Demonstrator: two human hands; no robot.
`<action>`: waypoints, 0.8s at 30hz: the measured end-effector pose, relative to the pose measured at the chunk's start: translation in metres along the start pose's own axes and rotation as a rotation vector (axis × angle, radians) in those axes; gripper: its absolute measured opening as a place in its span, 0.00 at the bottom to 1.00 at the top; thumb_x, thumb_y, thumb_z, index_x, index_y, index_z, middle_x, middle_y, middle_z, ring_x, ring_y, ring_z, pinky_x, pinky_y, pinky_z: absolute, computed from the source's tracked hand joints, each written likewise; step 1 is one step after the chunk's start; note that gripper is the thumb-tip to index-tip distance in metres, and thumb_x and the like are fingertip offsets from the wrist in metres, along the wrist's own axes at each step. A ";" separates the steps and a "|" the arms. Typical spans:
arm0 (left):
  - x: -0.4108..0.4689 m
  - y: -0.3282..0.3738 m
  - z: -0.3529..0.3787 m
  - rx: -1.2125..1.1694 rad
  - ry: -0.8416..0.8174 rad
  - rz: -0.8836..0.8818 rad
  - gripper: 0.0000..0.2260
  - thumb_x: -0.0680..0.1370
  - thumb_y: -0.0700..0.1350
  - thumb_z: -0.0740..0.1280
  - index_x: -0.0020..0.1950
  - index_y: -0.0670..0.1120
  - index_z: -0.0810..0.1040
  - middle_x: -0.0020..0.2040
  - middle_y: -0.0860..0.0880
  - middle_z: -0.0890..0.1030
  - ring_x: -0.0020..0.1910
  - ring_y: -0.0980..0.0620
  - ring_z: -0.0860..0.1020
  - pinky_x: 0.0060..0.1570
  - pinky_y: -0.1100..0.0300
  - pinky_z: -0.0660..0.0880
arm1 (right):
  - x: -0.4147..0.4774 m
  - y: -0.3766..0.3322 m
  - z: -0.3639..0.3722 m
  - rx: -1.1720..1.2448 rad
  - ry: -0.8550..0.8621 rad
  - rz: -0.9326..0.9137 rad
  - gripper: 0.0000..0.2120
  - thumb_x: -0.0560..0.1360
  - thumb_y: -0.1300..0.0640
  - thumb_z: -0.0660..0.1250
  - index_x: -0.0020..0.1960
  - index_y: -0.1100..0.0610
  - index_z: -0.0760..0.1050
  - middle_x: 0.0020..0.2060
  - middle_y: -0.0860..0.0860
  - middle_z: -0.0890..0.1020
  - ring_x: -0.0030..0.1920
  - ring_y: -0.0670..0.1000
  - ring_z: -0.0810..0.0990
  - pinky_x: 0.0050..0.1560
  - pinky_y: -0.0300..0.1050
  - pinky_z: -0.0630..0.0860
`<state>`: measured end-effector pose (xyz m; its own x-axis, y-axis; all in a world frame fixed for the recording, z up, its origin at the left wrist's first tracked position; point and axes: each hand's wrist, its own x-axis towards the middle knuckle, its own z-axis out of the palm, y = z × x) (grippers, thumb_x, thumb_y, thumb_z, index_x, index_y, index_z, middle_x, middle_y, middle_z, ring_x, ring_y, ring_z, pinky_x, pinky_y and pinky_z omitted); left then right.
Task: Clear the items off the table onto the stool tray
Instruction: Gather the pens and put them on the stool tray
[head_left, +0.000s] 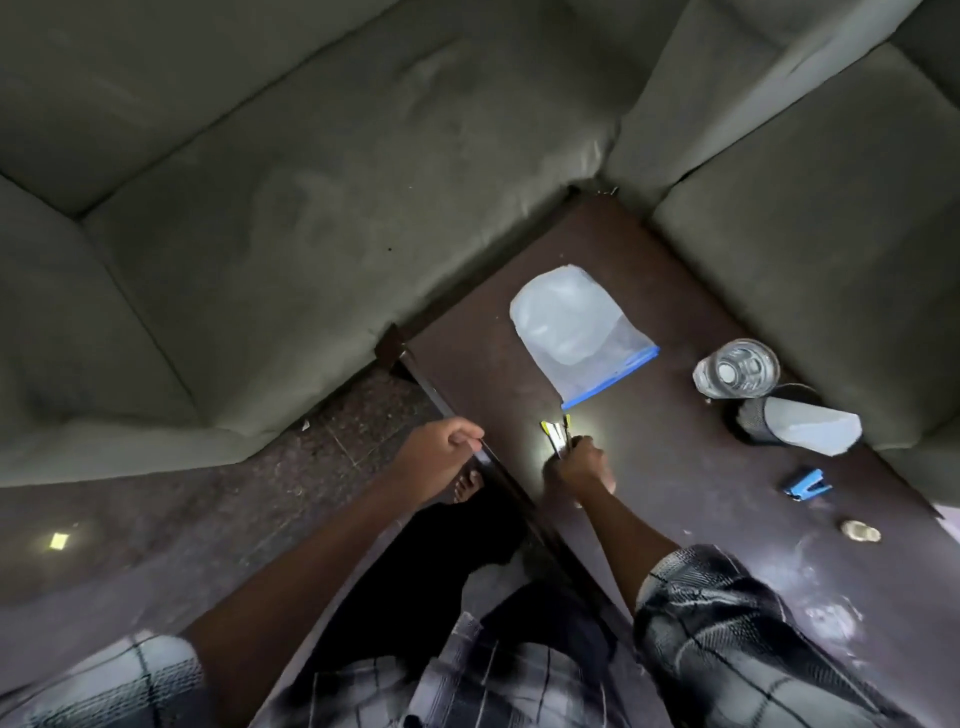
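Note:
On the dark brown table (675, 322), my right hand (579, 465) is closed around a small bundle of pens or markers (556, 434) with yellow and white tips, near the table's left edge. My left hand (441, 449) grips that left edge, fingers curled over it. Beyond the bundle lies a clear zip bag (576, 332) with a blue seal. To the right stand a clear glass (737, 369) and a black mesh cup (763, 418) with a pale paper in it. A blue stapler (808, 484) and a small round tape roll (860, 531) lie nearer me. No stool tray is in view.
A grey-green sofa (260, 208) wraps around the table's far left, and another sofa section (831, 208) borders its right side. Speckled dark floor (156, 545) lies to the left. My bare foot (467, 486) shows under the table edge.

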<state>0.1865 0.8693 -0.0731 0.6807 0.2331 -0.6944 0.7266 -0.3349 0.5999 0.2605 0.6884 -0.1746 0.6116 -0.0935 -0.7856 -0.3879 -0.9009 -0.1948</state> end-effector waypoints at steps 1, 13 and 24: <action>0.004 -0.002 -0.002 0.005 -0.022 0.000 0.11 0.77 0.37 0.60 0.56 0.42 0.78 0.53 0.44 0.82 0.52 0.48 0.79 0.53 0.59 0.72 | 0.004 -0.001 0.006 -0.032 0.021 -0.009 0.15 0.76 0.54 0.61 0.62 0.57 0.69 0.61 0.59 0.76 0.61 0.60 0.76 0.58 0.52 0.73; 0.008 0.048 0.033 -0.124 -0.178 -0.146 0.06 0.77 0.39 0.64 0.53 0.44 0.77 0.50 0.42 0.80 0.47 0.47 0.78 0.43 0.59 0.73 | -0.068 -0.002 -0.038 0.430 -0.002 0.020 0.12 0.69 0.59 0.68 0.31 0.58 0.67 0.35 0.64 0.82 0.32 0.60 0.83 0.39 0.59 0.82; -0.012 0.126 0.133 -0.100 -0.183 -0.092 0.09 0.70 0.33 0.70 0.47 0.41 0.76 0.35 0.48 0.75 0.27 0.60 0.73 0.29 0.67 0.70 | -0.140 0.061 -0.081 0.609 0.182 -0.028 0.09 0.69 0.50 0.70 0.37 0.52 0.71 0.32 0.47 0.77 0.35 0.47 0.75 0.31 0.39 0.66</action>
<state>0.2574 0.7029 -0.0417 0.5899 0.0862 -0.8028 0.7964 -0.2259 0.5610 0.2071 0.6116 -0.0286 0.7136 -0.1919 -0.6737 -0.6601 -0.5062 -0.5550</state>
